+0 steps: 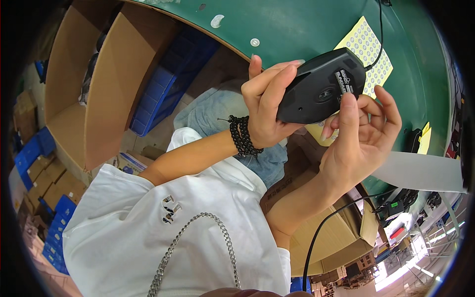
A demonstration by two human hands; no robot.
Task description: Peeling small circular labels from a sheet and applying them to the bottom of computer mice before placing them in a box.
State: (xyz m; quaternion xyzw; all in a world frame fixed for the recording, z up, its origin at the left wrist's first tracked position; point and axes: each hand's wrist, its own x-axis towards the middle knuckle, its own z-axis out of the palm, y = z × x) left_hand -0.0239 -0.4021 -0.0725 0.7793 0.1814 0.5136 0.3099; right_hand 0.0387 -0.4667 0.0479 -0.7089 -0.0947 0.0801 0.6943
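Note:
My left hand (269,96) grips a black corded mouse (309,91) by its side, with the underside turned up. A dark label with white print (345,81) is on that underside. My right hand (358,128) is beside the mouse, its thumb tip at the label's lower end and its other fingers apart and bent. Whether the thumb presses on the label, I cannot tell. Behind the mouse, a yellow sheet of small round stickers (372,45) lies on the green table (297,22).
One round sticker (255,42) and a whitish patch (216,21) are on the table. Open cardboard boxes (118,74) stand at the left, beside blue crates (166,79). Another carton (331,242) is below my right arm. A black cable (316,232) hangs near it.

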